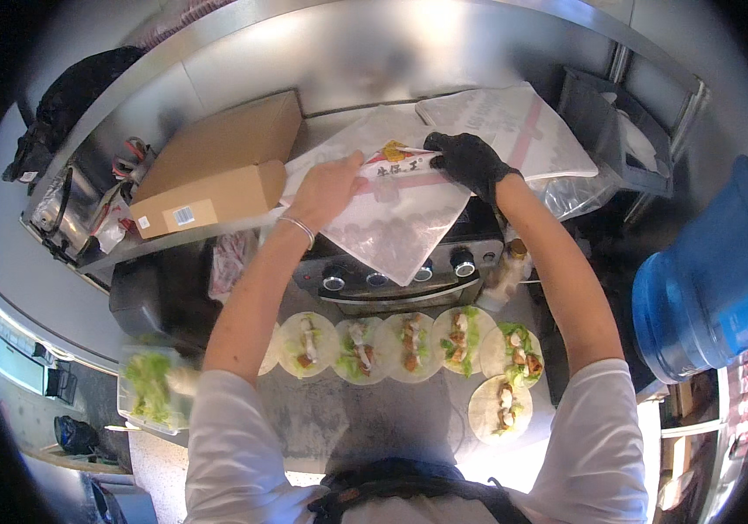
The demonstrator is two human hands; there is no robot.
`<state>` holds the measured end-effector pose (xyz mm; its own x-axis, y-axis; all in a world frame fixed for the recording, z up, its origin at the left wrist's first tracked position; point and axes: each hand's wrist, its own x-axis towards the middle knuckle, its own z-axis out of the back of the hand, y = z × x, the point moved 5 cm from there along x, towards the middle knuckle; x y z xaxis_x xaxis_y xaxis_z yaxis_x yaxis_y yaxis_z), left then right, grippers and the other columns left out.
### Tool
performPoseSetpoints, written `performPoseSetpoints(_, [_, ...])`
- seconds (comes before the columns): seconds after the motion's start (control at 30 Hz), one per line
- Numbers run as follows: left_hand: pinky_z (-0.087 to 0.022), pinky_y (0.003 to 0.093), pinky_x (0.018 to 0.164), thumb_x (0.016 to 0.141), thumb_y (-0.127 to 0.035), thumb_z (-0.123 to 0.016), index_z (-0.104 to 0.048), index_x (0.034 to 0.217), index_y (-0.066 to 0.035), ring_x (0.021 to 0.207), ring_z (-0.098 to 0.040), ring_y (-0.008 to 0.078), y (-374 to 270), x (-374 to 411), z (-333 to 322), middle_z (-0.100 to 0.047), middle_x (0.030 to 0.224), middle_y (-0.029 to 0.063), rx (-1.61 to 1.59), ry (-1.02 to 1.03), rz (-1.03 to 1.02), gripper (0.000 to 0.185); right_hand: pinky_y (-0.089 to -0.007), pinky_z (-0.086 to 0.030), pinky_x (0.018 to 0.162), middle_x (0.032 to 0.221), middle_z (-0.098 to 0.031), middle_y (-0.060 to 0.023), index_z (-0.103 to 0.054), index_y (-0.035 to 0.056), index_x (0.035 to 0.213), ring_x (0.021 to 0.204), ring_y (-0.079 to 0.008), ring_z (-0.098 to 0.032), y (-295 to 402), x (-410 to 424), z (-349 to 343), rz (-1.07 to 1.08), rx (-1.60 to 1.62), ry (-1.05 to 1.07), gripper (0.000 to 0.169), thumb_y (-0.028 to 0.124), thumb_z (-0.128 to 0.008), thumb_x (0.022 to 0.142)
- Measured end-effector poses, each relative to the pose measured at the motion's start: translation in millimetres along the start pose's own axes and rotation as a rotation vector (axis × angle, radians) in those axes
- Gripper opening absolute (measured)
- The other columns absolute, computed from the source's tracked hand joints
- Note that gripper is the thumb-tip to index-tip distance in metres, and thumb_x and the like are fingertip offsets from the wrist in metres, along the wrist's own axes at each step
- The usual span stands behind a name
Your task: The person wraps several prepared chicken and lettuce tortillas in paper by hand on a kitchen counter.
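My left hand (331, 187), bare with a silver bangle at the wrist, grips the left side of a white paper food wrapper (400, 229) that bears print. In a black glove, my right hand (465, 157) pinches the same wrapper near its upper right edge. The wrapper is raised there, showing a red and yellow print, and one corner hangs down over the control knobs of an oven (400, 288). More wrappers (498, 118) lie stacked behind on the shelf. Below my arms, several flatbreads (408, 347) carry lettuce, browned pieces and white sauce.
A cardboard box (223, 164) stands on the shelf at left. A clear tub of lettuce (151, 386) sits at the counter's left end. A bottle (511, 268) stands beside the oven; a blue water jug (695, 295) is at far right.
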<state>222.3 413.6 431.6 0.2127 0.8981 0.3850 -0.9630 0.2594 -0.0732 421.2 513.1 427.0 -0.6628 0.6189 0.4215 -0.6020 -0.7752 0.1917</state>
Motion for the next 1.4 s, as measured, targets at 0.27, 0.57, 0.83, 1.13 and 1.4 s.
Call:
performPoseSetpoints(0.27, [-0.047,0.0391,0.076,0.080,-0.015,-0.066,-0.065,0.103,-0.005,0.084,-0.061,0.0341,38.0,-0.1,-7.4,-0.063,0.083,0.0163,-0.447,-0.177,-0.198,0.025,-0.0439,-0.048,0.079,0.088,-0.064,-0.0202,-0.064,0.0078,0.092,0.089,-0.0363,-0.062,-2.5,9.0,-3.7,0.025,-0.008,-0.089,0.017,0.012,-0.052,0.081])
performPoseSetpoints(0.57, [-0.043,0.0267,0.067,0.090,-0.019,-0.062,-0.067,0.103,-0.001,0.076,-0.053,0.0108,69.9,12.2,-21.5,-0.063,0.085,0.0030,-0.608,-0.102,0.107,0.023,-0.0418,-0.048,0.082,0.096,-0.065,-0.0184,-0.063,0.0052,0.100,0.090,-0.0351,-0.062,-16.2,23.6,-18.9,0.091,-0.301,-0.164,0.023,0.014,-0.047,0.086])
performPoseSetpoints(0.83, [-0.049,0.0331,0.074,0.082,-0.016,-0.064,-0.069,0.094,-0.006,0.079,-0.065,0.0237,104.3,39.5,-53.4,-0.068,0.088,0.0137,-0.876,-0.180,0.361,0.017,-0.0437,-0.047,0.085,0.100,-0.063,-0.0202,-0.061,0.0036,0.094,0.096,-0.0357,-0.060,-39.0,53.6,-25.8,-0.348,-0.102,-0.087,0.024,0.025,-0.053,0.087])
performPoseSetpoints(1.13, [-0.048,0.0367,0.076,0.081,-0.014,-0.066,-0.066,0.090,-0.003,0.081,-0.061,0.0307,70.9,34.7,-36.6,-0.066,0.089,0.0103,-0.244,-0.444,0.223,0.015,-0.0438,-0.048,0.084,0.102,-0.062,-0.0217,-0.061,0.0055,0.111,0.098,-0.0353,-0.060,-10.0,45.3,-10.5,-0.290,-0.194,-0.065,0.042,0.033,-0.064,0.080])
performPoseSetpoints(1.4, [-0.046,0.0419,0.084,0.081,-0.021,-0.066,-0.065,0.102,0.000,0.090,-0.059,0.0367,58.1,17.2,-26.6,-0.064,0.091,0.0210,-0.230,-0.343,0.012,0.030,-0.0414,-0.044,0.091,0.101,-0.063,-0.0192,-0.063,0.0046,0.110,0.101,-0.0334,-0.058,-12.9,18.3,-23.8,-0.036,-0.231,-0.205,0.039,0.029,-0.066,0.079])
